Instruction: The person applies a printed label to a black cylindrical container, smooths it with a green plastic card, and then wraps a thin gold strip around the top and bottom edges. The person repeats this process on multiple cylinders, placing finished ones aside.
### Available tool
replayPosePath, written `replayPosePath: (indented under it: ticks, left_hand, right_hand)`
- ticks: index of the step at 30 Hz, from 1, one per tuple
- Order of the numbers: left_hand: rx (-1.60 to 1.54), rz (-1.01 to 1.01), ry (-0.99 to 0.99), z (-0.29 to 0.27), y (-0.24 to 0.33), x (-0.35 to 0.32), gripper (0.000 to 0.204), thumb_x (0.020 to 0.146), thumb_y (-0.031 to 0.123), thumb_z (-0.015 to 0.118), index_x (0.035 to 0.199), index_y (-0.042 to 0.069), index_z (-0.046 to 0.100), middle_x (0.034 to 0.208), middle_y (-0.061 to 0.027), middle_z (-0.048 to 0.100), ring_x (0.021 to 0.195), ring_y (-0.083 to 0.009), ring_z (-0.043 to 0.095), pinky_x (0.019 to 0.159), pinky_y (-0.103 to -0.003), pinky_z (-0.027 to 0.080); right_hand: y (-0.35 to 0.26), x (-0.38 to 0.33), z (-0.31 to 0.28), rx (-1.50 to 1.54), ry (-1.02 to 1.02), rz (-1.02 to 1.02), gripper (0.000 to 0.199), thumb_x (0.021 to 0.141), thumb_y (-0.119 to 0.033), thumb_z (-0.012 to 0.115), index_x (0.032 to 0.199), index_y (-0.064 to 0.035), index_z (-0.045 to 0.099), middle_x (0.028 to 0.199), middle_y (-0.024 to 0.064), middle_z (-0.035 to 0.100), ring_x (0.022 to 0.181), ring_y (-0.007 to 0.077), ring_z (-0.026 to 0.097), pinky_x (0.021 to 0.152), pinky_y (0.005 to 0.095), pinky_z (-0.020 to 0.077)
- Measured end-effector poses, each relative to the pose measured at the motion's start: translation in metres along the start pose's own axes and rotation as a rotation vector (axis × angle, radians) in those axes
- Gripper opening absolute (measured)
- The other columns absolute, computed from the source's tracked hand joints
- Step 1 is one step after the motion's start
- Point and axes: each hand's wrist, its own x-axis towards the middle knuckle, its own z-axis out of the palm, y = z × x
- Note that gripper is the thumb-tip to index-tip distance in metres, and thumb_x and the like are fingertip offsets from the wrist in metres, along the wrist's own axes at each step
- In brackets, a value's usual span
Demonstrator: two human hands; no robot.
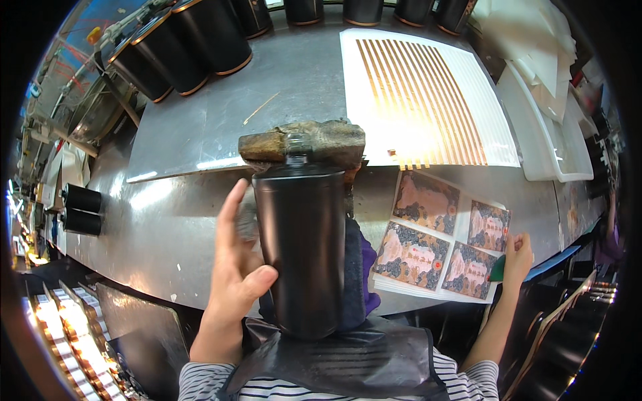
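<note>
A glossy black cylindrical canister (301, 250) lies in front of me, its near end against my dark apron (354, 354). The far end has a narrower clear neck that meets a worn wooden block (264, 146). My left hand (234, 267) is open along the canister's left side, thumb near its wall and fingers stretched forward. On the right, my right hand (518, 257) is closed at the edge of a stack of printed label sheets (461, 234). A green flat piece (497, 269) juts from under that hand, seemingly held in its curled fingers.
A white sheet with copper-coloured strips (498, 127) lies at the far right, beside a white plastic bin (545, 134). More black canisters (212, 37) line the far edge, and two (81, 199) lie at left. Dark cloth with purple (368, 267) sits beneath the canister.
</note>
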Motion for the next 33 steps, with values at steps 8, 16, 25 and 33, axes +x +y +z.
replayPosePath:
  ticks: [8,16,25,33]
  left_hand:
    - [-0.012,-0.135,-0.048,0.022,0.016,0.005,0.11,0.073,0.024,0.078,0.148,0.012,-0.002,0.14,-0.0199,0.033,0.127,-0.029,0.04,0.104,-0.039,0.035]
    - [0.49,0.547,-0.014,0.007,0.025,0.026,0.057,0.085,0.016,0.062,0.137,0.009,0.043,0.134,-0.0114,0.049,0.133,-0.0262,0.035,0.11,-0.048,0.02]
    - [0.993,0.592,-0.503,-0.005,0.028,-0.05,0.046,0.066,0.009,0.067,0.111,0.017,0.069,0.098,-0.0008,0.069,0.123,-0.0277,0.048,0.111,-0.06,0.003]
    - [0.495,0.287,-0.202,0.0,0.006,-0.022,0.066,0.085,0.018,0.061,0.143,0.004,0.032,0.151,-0.0178,0.02,0.141,-0.0281,0.015,0.113,-0.037,0.012]
  right_hand:
    - [0.033,0.005,0.004,0.191,-0.26,0.121,0.021,0.083,-0.02,0.067,0.089,-0.0003,0.061,0.066,0.0077,0.063,0.061,0.0116,0.057,0.058,0.0269,0.0441]
    - [-0.061,0.0,-0.04,0.332,-0.029,-0.023,0.018,0.085,-0.008,0.061,0.101,0.0006,0.06,0.071,0.0057,0.064,0.064,0.0085,0.056,0.06,0.0237,0.0438]
    - [-0.166,0.002,-0.118,0.536,-0.033,-0.394,0.014,0.09,-0.006,0.059,0.1,0.0024,0.065,0.079,-0.0016,0.064,0.07,0.0007,0.052,0.062,0.0157,0.0402]
    - [-0.262,-0.055,-0.169,0.947,-0.591,-0.666,0.016,0.082,-0.005,0.063,0.094,0.0066,0.064,0.086,0.0112,0.067,0.072,0.0109,0.062,0.063,0.02,0.0456]
